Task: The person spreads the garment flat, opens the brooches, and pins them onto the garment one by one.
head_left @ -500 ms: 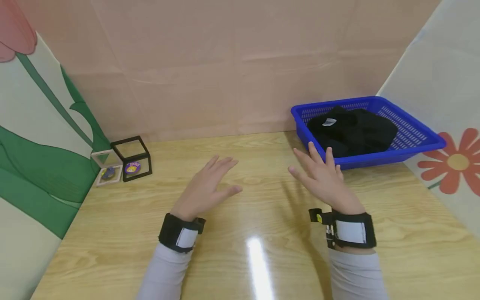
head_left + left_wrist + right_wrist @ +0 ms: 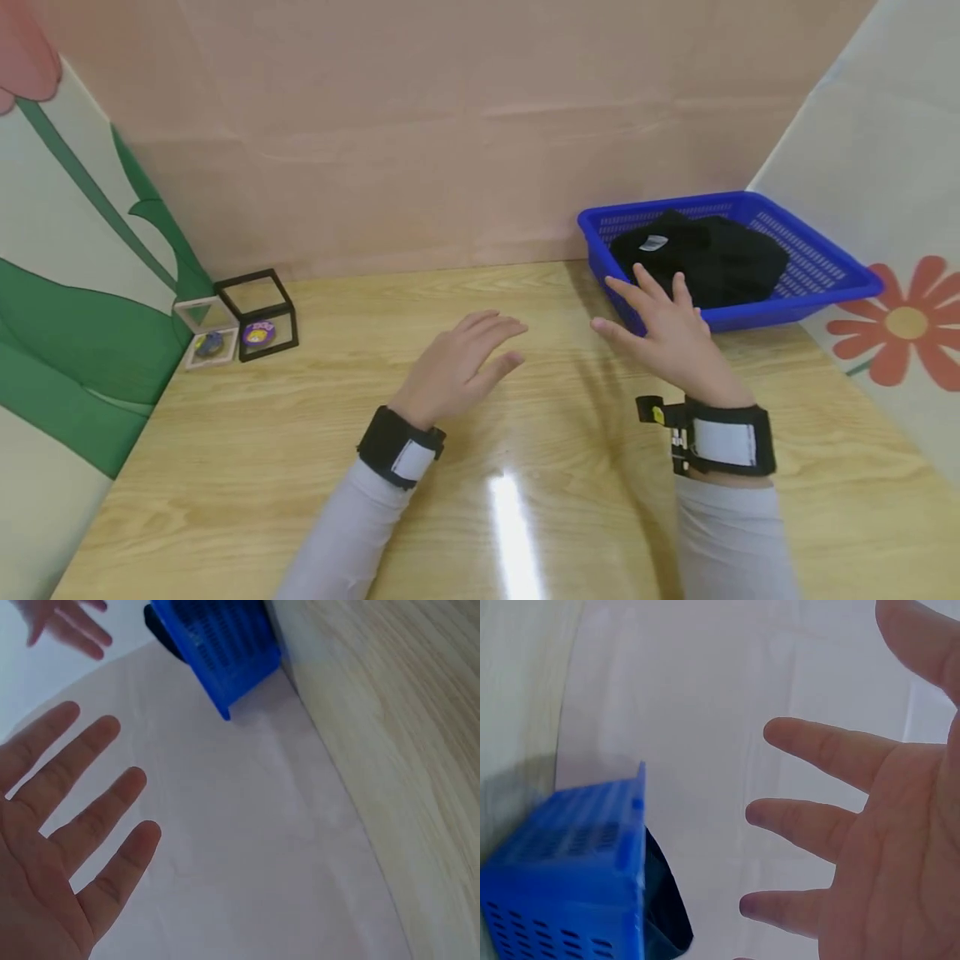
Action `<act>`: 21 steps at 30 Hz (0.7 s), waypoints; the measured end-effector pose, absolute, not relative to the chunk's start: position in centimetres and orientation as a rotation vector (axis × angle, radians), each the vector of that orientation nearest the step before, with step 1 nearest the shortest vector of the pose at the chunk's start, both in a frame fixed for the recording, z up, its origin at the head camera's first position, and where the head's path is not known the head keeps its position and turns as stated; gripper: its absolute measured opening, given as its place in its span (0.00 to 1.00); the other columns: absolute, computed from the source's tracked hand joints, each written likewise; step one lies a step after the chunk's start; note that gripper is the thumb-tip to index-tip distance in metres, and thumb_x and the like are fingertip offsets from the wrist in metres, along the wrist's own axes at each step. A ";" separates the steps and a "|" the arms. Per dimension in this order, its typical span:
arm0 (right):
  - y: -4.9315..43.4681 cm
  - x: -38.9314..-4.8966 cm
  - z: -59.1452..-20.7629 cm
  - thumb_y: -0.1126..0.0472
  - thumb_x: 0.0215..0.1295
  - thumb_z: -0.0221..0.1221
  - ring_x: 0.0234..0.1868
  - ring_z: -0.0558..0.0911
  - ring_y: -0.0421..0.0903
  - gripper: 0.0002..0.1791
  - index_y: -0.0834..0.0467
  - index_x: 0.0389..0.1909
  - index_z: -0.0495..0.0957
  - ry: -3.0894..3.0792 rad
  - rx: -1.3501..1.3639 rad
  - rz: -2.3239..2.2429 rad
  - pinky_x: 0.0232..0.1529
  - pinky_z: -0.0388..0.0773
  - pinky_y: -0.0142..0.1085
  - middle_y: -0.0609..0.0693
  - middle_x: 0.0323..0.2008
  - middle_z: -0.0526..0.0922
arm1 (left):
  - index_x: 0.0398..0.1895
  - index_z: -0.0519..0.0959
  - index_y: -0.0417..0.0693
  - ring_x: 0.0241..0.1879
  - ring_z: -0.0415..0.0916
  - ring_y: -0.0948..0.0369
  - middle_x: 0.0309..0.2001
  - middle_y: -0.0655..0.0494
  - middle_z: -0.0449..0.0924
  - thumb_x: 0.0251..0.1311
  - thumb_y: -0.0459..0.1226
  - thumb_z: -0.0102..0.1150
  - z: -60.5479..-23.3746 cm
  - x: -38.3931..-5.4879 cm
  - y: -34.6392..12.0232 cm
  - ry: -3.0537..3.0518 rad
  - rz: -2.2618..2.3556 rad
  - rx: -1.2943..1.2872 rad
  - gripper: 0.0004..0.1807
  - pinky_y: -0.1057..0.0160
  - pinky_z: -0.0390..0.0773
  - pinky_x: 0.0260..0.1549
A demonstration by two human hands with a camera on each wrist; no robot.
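Observation:
My left hand (image 2: 457, 371) hovers above the middle of the wooden table, fingers extended and holding nothing. To its right, my right hand (image 2: 667, 342) is raised with spread fingers, also holding nothing. Its fingertips overlap the near left rim of a blue plastic basket (image 2: 795, 310) in the head view. A bundle of black cloth (image 2: 720, 258) with a white label lies inside that basket. In the right wrist view the spread fingers (image 2: 810, 829) stand apart from the basket (image 2: 562, 885). The left wrist view shows the left palm and straight fingers (image 2: 97, 825).
At the table's left back stand two small open frame cases, a black one (image 2: 292, 329) and a pale one (image 2: 197, 362), each with a small round item inside. A pinkish sheet (image 2: 420, 167) covers the back; flower-printed panels (image 2: 892, 400) stand at the sides. The wooden table (image 2: 247, 467) reflects light.
Both hands have moved to the right, the right one also slightly upward toward the basket. The head view has shifted a little. The basket, cloth and cases stay in place.

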State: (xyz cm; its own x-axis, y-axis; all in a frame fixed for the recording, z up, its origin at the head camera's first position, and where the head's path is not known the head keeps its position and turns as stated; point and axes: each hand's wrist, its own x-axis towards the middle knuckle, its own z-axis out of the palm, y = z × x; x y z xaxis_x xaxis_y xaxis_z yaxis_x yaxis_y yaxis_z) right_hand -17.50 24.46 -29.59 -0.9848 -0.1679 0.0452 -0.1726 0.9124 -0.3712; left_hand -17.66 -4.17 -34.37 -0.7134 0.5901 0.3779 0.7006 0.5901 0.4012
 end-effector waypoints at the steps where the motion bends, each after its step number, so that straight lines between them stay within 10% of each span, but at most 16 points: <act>1: 24.7 -17.6 -29.4 0.31 0.69 0.49 0.74 0.27 0.76 0.43 0.48 0.78 0.54 -3.062 0.268 0.599 0.56 0.42 0.84 0.59 0.80 0.39 | 0.68 0.72 0.53 0.72 0.64 0.53 0.68 0.56 0.73 0.68 0.69 0.14 -34.3 -17.8 -3.9 -2.606 -0.795 -1.082 0.46 0.47 0.69 0.66; 5: 25.8 -18.2 -28.8 0.31 0.71 0.46 0.74 0.25 0.74 0.42 0.46 0.79 0.51 -3.072 0.247 0.612 0.55 0.40 0.84 0.56 0.80 0.36 | 0.67 0.73 0.53 0.71 0.66 0.55 0.67 0.56 0.74 0.65 0.71 0.11 -33.7 -18.2 -3.0 -2.583 -0.817 -1.103 0.49 0.52 0.68 0.67; 12: 27.9 -19.0 -27.7 0.34 0.73 0.44 0.74 0.28 0.75 0.41 0.50 0.79 0.50 -3.041 0.278 0.616 0.59 0.38 0.82 0.59 0.80 0.35 | 0.61 0.78 0.52 0.69 0.67 0.59 0.67 0.57 0.74 0.73 0.51 0.50 -33.3 -19.0 -1.2 -2.529 -0.779 -1.097 0.21 0.59 0.67 0.68; 21: 29.6 -20.3 -27.2 0.40 0.76 0.43 0.77 0.35 0.73 0.38 0.55 0.78 0.51 -2.965 0.404 0.645 0.72 0.25 0.66 0.67 0.78 0.40 | 0.53 0.83 0.53 0.64 0.71 0.59 0.61 0.57 0.80 0.71 0.45 0.55 -33.9 -19.7 1.0 -2.435 -0.604 -1.164 0.14 0.64 0.76 0.58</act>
State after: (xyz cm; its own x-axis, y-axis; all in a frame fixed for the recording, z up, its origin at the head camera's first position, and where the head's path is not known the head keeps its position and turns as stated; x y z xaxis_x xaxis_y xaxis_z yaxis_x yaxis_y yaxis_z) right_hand -20.26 29.65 -27.18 -0.9621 -0.2383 0.1329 -0.2719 0.8766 -0.3971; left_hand -19.67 1.01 -33.87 -0.5883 0.6352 0.5004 0.7954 0.5661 0.2165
